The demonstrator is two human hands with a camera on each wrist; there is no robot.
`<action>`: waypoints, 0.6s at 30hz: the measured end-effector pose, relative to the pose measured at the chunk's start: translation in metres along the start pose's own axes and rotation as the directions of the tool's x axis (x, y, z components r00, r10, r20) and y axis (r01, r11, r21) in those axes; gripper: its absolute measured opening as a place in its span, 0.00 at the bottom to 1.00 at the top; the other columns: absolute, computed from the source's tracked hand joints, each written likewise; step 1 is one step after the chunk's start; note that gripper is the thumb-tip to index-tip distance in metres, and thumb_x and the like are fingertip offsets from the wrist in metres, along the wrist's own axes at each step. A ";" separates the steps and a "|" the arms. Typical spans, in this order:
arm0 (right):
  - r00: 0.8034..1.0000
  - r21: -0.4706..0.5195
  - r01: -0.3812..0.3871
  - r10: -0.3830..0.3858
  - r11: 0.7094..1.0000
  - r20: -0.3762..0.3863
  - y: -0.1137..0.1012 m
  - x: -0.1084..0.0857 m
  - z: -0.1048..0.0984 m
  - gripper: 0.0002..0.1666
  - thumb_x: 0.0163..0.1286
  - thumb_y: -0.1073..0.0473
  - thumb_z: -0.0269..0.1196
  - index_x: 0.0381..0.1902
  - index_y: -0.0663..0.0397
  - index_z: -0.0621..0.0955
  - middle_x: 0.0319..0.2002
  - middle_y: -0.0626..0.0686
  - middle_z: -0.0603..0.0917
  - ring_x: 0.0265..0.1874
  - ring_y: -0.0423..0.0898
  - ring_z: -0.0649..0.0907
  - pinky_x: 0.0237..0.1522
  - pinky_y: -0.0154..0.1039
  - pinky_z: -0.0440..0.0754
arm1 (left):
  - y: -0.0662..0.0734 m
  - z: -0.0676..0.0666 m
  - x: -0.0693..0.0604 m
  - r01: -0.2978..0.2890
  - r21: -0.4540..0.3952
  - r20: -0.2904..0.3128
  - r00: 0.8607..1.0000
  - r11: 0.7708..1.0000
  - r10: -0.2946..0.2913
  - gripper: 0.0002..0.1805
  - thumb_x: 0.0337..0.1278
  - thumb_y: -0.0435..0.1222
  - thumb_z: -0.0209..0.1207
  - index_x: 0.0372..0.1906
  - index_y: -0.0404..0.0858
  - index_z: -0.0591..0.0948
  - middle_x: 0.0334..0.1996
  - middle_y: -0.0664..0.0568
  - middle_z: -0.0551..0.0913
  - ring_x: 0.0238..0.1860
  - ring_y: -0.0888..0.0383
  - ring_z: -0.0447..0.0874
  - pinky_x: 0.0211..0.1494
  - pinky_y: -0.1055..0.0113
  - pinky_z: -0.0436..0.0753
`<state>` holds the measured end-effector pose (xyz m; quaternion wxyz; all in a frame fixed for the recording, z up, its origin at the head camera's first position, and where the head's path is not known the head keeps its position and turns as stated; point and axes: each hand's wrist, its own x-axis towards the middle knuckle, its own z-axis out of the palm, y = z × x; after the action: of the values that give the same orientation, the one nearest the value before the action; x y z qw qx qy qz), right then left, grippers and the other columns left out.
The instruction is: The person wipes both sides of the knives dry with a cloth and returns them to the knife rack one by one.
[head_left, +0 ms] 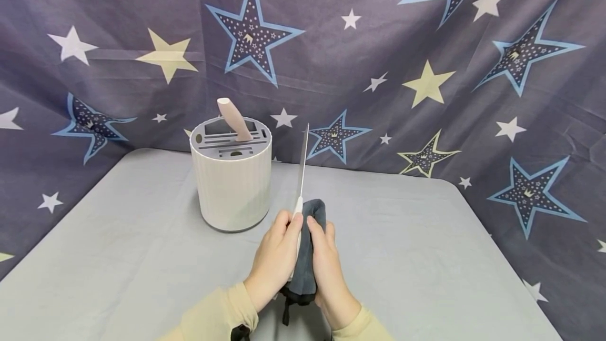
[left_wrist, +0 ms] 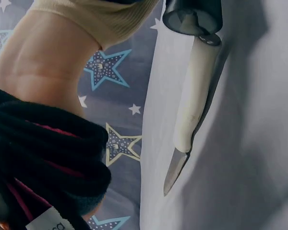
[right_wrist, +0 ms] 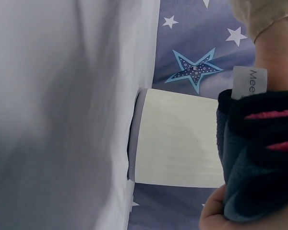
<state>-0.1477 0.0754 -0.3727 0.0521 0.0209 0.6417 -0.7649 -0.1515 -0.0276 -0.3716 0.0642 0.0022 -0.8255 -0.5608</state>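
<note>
In the head view my left hand [head_left: 276, 251] grips a knife by its white handle [head_left: 299, 207], its long blade [head_left: 303, 159] pointing up and away. Beside it my right hand [head_left: 329, 267] holds a folded dark grey-blue cloth [head_left: 310, 254] against the handle. Dark trim hangs from the cloth's lower end. The left wrist view shows the cloth [left_wrist: 86, 196] bunched in dark folds with pink between them. In the right wrist view a white label [right_wrist: 249, 82] sticks out of the cloth [right_wrist: 235, 143]. Most of the fingers are hidden behind it.
A ribbed white knife block [head_left: 232, 188] stands left of the hands, a pink-handled knife [head_left: 234, 119] in its slotted grey top. The left wrist view shows a small knife [left_wrist: 194, 96] with a pale handle near a black cylindrical object [left_wrist: 175, 21]. A star-patterned curtain [head_left: 312, 72] hangs behind the grey-covered table [head_left: 402, 257].
</note>
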 end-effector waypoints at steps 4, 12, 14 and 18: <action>1.000 0.023 0.026 -0.026 0.999 0.008 0.000 0.002 0.000 0.24 0.76 0.40 0.50 0.54 0.52 0.62 0.38 0.49 0.75 0.30 0.41 0.78 0.33 0.36 0.78 | 0.001 0.000 -0.003 -0.007 -0.020 0.000 1.000 1.000 0.007 0.21 0.76 0.56 0.40 0.37 0.45 0.73 0.25 0.50 0.72 0.28 0.57 0.72 0.33 0.63 0.71; 1.000 -0.003 0.014 -0.014 1.000 0.005 -0.001 0.006 -0.002 0.26 0.77 0.40 0.49 0.56 0.54 0.62 0.40 0.52 0.73 0.31 0.42 0.77 0.32 0.36 0.77 | 0.002 0.000 -0.006 -0.011 -0.062 0.034 0.999 0.998 0.013 0.21 0.77 0.54 0.40 0.39 0.43 0.73 0.25 0.50 0.73 0.27 0.57 0.72 0.32 0.63 0.73; 1.000 -0.013 0.007 -0.007 1.000 0.006 -0.002 0.007 -0.003 0.27 0.77 0.39 0.48 0.57 0.54 0.62 0.40 0.51 0.73 0.31 0.42 0.77 0.32 0.36 0.77 | 0.002 0.000 -0.007 -0.017 -0.070 0.049 0.999 0.997 0.021 0.21 0.77 0.54 0.40 0.40 0.43 0.74 0.26 0.50 0.74 0.27 0.57 0.73 0.32 0.63 0.74; 1.000 -0.021 0.007 -0.007 1.000 -0.012 -0.003 0.009 -0.005 0.28 0.76 0.37 0.48 0.58 0.53 0.63 0.40 0.52 0.74 0.31 0.42 0.78 0.32 0.36 0.78 | 0.005 0.000 -0.011 -0.024 -0.088 0.074 0.997 0.996 0.031 0.21 0.77 0.53 0.40 0.41 0.42 0.74 0.27 0.50 0.75 0.28 0.58 0.73 0.31 0.64 0.75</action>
<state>-0.1567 0.0806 -0.3715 0.0458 0.0227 0.6500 -0.7582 -0.1405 -0.0248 -0.3682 0.0408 -0.0331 -0.8020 -0.5950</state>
